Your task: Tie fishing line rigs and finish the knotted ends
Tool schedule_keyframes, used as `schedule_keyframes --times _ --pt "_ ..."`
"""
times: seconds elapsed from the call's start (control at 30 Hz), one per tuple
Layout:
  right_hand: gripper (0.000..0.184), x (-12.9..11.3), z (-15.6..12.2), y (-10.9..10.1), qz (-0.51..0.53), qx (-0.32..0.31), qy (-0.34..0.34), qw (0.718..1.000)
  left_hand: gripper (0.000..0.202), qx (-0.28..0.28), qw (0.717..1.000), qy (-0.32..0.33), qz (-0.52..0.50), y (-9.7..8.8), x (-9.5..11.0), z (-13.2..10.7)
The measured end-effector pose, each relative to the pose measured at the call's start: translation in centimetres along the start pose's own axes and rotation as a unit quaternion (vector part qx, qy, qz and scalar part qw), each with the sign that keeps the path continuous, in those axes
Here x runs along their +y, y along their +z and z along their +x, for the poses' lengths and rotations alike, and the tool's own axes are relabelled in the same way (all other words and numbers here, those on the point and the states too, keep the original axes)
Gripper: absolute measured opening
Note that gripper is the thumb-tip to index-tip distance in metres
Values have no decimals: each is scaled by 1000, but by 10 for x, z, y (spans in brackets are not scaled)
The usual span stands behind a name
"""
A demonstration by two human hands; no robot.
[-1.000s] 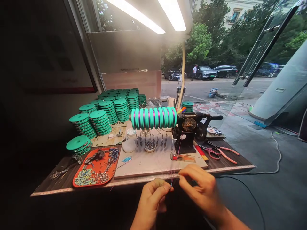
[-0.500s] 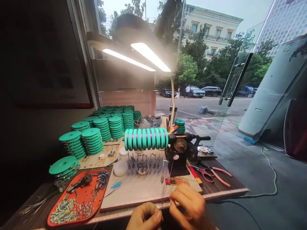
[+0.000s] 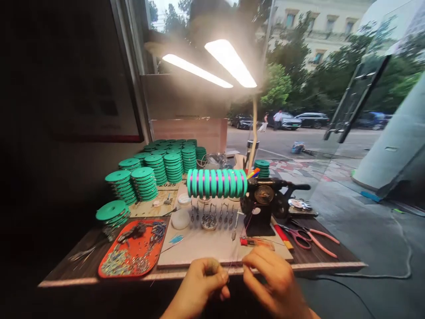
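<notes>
Over the table's front edge, my left hand (image 3: 207, 281) pinches a thin pinkish line (image 3: 243, 228) between thumb and forefinger. My right hand (image 3: 272, 277) is close by on the right, with fingers curled and tips together at the line; the exact hold is too fine to see. The line runs up toward a black hand-cranked winder (image 3: 265, 199). Green foam spools (image 3: 217, 183), several in a row with purple line on them, sit on the winder's shaft. Small metal weights (image 3: 221, 215) hang below the spools, and a longer one (image 3: 234, 226) dangles nearer the hands.
At left, an orange tray (image 3: 159, 254) holds small metal parts and tubes. Stacks of green spools (image 3: 144, 184) stand behind it. Red-handled scissors (image 3: 300, 237) and pink-handled pliers (image 3: 322, 241) lie at right. A round white container (image 3: 180, 219) is on the board (image 3: 199, 252). Lit lamps (image 3: 232, 62) hang above.
The view has shifted, so the table sits further right and higher. My left hand has come up and turned, showing more of its back. Both hands stay close together at the line.
</notes>
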State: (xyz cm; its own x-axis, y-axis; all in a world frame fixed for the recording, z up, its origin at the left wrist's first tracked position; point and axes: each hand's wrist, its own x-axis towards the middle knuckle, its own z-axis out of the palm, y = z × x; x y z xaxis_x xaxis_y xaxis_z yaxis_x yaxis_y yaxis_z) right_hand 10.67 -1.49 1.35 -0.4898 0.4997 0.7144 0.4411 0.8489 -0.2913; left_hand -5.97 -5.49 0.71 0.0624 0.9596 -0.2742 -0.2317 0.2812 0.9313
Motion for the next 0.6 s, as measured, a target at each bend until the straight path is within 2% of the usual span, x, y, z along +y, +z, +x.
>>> schedule_keyframes --times 0.1,0.2,0.27,0.37,0.5,0.6 --pt "9 -5 -3 5 51 -54 24 997 26 36 998 9 47 -9 19 -12" --pt "10 -15 -3 22 63 -105 -1 993 23 51 992 18 112 -24 41 -29" --pt "16 -24 1 42 44 -99 -39 993 23 52 987 35 148 -31 53 -41" --pt "18 -42 15 79 8 -53 -83 995 24 33 980 78 183 -36 68 -54" --pt "12 -63 40 127 -3 -53 -88 995 24 11 976 102 191 -35 79 -62" --pt "13 -70 49 147 4 -53 -90 994 23 21 976 102 193 -34 84 -65"
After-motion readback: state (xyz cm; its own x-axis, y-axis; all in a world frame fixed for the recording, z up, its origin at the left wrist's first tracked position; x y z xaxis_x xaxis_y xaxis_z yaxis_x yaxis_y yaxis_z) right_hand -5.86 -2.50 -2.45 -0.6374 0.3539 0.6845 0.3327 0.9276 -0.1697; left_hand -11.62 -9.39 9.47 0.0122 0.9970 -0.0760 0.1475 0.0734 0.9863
